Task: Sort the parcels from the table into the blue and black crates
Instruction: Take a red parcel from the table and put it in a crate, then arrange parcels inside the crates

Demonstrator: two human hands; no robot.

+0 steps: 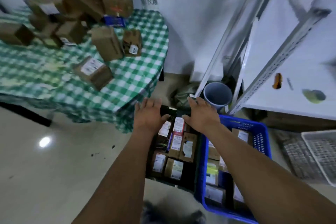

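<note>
Several brown cardboard parcels (93, 72) lie and stack on the table with the green checked cloth (138, 78) at the upper left. On the floor below stand a black crate (169, 182) and a blue crate (242, 121) side by side, both holding labelled parcels. My left hand (149, 114) and my right hand (201, 114) reach out over the far end of the black crate, fingers straight and spread. A small dark item with a white label (168, 109) sits between the two hands; whether either hand touches it is unclear.
A grey bucket (217, 94) and a dark bag (180, 94) stand beyond the crates by the wall. A white metal shelf rack (291, 60) fills the right side. White wire baskets (323, 152) lie on the floor at the right. Pale tiled floor spreads at the lower left.
</note>
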